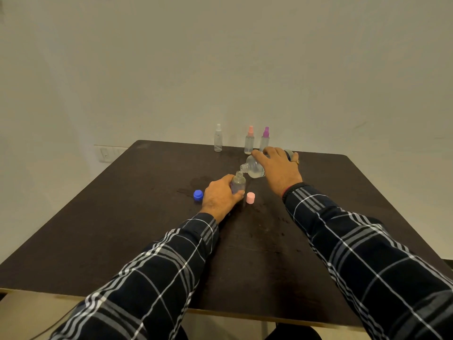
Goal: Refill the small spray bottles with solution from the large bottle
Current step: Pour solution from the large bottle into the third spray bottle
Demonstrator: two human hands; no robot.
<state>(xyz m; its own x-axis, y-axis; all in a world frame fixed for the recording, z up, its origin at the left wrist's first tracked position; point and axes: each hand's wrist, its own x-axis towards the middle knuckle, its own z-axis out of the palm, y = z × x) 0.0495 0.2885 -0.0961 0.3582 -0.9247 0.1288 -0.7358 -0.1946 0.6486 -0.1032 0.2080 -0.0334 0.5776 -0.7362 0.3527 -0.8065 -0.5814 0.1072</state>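
Observation:
My left hand [219, 196] grips a small clear spray bottle [238, 183] that stands upright and uncapped on the dark table [122, 217]. My right hand [278, 169] holds the large clear bottle [253, 168] tipped on its side, its open neck right above the small bottle's mouth. Liquid lies in the lower part of the large bottle. A pink cap [250, 198] rests just right of the small bottle, and a blue cap [198, 195] lies to the left of my left hand.
Three small spray bottles stand near the table's far edge: one with a white top [218, 138], one with a pink top [249, 141] and one with a purple top [265, 139]. A damp patch shows around the blue cap. A wall stands behind the table.

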